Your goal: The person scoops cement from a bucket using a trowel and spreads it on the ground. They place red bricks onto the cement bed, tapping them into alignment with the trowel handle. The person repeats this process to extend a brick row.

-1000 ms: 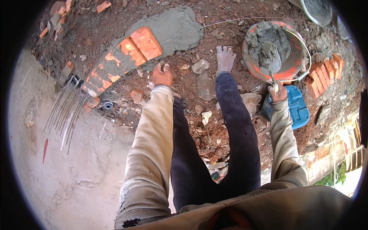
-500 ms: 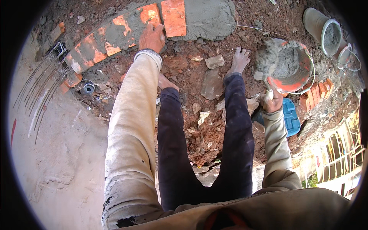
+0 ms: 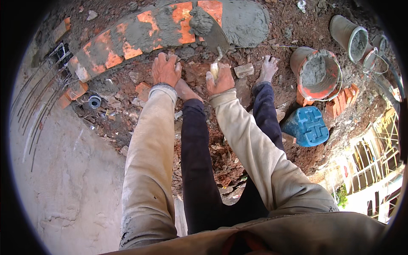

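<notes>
My right hand (image 3: 221, 80) is wrapped round the pale handle of a trowel (image 3: 219, 41). The trowel's blade is over the brick course (image 3: 146, 29), and grey mortar (image 3: 201, 23) lies on and beside it. At the near side of the course my left hand (image 3: 165, 70) is closed, its fingertips at a thin string (image 3: 250, 46) that runs along the bricks. The grip on the string is partly hidden. Mortar smears cover much of the orange bricks. A bed of wet mortar (image 3: 246, 25) spreads to the right of the last brick (image 3: 211, 9).
A mortar bucket (image 3: 301, 63) stands right of my feet, beside stacked bricks (image 3: 340, 103) and a blue plastic container (image 3: 307, 127). Further right lie other buckets (image 3: 346, 36). Steel rods (image 3: 42, 95) stick out at left, near a small grey spool (image 3: 94, 101).
My right hand has swung the trowel with mortar left from the bucket to the brick course. My left hand has drawn back from the bricks, and the string now lies nearer to me.
</notes>
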`<state>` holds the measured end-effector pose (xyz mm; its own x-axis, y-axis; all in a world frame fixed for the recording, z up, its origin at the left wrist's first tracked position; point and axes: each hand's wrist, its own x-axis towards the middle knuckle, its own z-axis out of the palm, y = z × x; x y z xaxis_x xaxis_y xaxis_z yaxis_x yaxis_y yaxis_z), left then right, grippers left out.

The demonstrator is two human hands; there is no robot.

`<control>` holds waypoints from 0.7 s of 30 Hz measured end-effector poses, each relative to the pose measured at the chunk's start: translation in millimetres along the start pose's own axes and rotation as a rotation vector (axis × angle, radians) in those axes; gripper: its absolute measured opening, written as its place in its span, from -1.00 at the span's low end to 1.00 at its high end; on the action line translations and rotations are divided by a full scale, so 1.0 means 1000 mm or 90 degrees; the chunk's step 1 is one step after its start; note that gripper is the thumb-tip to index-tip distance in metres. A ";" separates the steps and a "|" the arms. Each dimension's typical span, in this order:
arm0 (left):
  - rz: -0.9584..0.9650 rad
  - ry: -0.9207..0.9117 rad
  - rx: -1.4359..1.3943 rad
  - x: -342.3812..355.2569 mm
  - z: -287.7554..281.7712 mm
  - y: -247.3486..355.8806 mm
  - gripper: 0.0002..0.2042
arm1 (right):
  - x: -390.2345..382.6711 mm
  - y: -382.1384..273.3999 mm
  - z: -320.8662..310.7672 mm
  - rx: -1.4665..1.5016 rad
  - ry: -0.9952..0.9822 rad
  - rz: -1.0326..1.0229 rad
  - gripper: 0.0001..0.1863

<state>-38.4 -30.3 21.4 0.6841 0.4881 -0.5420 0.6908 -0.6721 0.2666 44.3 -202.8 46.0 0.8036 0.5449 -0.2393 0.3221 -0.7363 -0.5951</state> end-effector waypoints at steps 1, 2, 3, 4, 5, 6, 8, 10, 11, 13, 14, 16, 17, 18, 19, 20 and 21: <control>-0.006 0.005 -0.003 -0.003 0.000 -0.005 -0.68 | -0.003 -0.009 0.004 0.008 0.020 0.040 -0.60; -0.013 0.012 -0.007 -0.003 0.000 -0.008 -0.68 | -0.004 -0.021 0.002 0.016 0.040 0.077 -0.60; -0.010 0.018 -0.013 -0.001 0.000 -0.011 -0.68 | -0.003 -0.030 0.001 0.025 0.061 0.115 -0.59; -0.005 0.018 -0.020 0.001 -0.002 -0.010 -0.68 | -0.004 -0.031 -0.001 0.027 0.034 0.095 -0.58; -0.001 0.017 -0.027 0.000 -0.003 -0.010 -0.67 | -0.005 -0.031 -0.004 0.029 0.007 0.075 -0.57; -0.004 0.007 -0.026 -0.004 -0.002 -0.011 -0.67 | -0.006 -0.032 -0.006 0.032 -0.021 0.055 -0.56; -0.001 -0.001 -0.022 -0.001 -0.005 -0.009 -0.67 | -0.001 -0.027 0.009 -0.015 -0.068 0.067 -0.52; -0.019 -0.023 -0.016 -0.005 -0.005 -0.006 -0.67 | 0.013 -0.027 0.021 -0.046 -0.195 0.185 -0.50; -0.018 -0.026 -0.018 -0.007 -0.003 -0.007 -0.67 | 0.018 -0.029 0.024 -0.064 -0.181 0.162 -0.51; -0.013 -0.022 -0.024 -0.011 0.000 -0.009 -0.67 | 0.013 -0.039 0.020 -0.016 -0.116 0.165 -0.52; -0.008 -0.015 -0.028 -0.012 0.002 -0.011 -0.67 | 0.012 -0.043 0.020 0.008 -0.085 0.166 -0.53; 0.006 0.002 -0.038 -0.012 0.005 -0.014 -0.67 | 0.016 -0.044 0.029 -0.026 -0.096 0.153 -0.53; 0.015 0.013 -0.043 -0.010 0.005 -0.016 -0.67 | 0.021 -0.045 0.033 -0.051 -0.142 0.189 -0.53; 0.024 0.024 -0.049 -0.010 0.006 -0.016 -0.67 | 0.023 -0.045 0.033 -0.076 -0.188 0.224 -0.52; 0.022 0.018 -0.052 -0.008 0.006 -0.017 -0.67 | 0.020 -0.045 0.031 -0.029 -0.167 0.224 -0.49; 0.021 0.013 -0.055 -0.008 0.005 -0.017 -0.67 | 0.018 -0.047 0.029 -0.026 -0.136 0.187 -0.49; 0.020 0.007 -0.058 -0.007 0.005 -0.018 -0.67 | 0.016 -0.048 0.027 -0.023 -0.105 0.149 -0.49</control>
<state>-56.4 -24.3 16.4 0.7075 0.4746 -0.5236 0.6876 -0.6333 0.3551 27.7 -147.9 50.0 0.7668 0.4140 -0.4905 0.1570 -0.8619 -0.4821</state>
